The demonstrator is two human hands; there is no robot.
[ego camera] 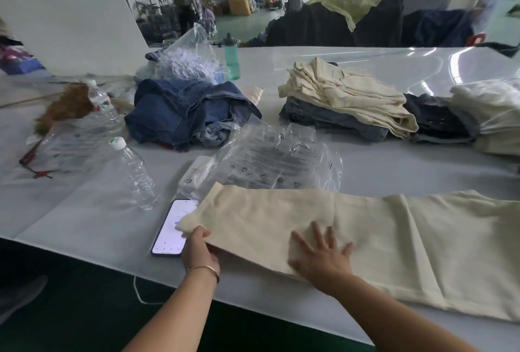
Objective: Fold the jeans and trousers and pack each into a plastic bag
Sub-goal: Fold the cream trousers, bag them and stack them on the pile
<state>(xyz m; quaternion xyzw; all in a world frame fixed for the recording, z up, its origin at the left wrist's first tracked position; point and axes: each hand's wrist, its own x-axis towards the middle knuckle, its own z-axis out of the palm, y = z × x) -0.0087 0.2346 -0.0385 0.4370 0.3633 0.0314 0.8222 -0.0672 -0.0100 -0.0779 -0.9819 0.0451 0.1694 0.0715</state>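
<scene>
The landmark is the cream trousers point(351, 242), laid flat along the near edge of the bench point(84, 211). Left of their hem end lies a phone point(171, 234), partly covered by the cloth. The left hand point(200, 249) grips that hem end, fingers curled under it. Further right, the right hand point(320, 258) presses the leg flat, fingers spread and released. Behind the trousers lies a clear plastic bag point(278, 163). The cloth appears soft, light and limp; it will sag if lifted. Take hold at hem corners or waistband, supporting the fold.
</scene>
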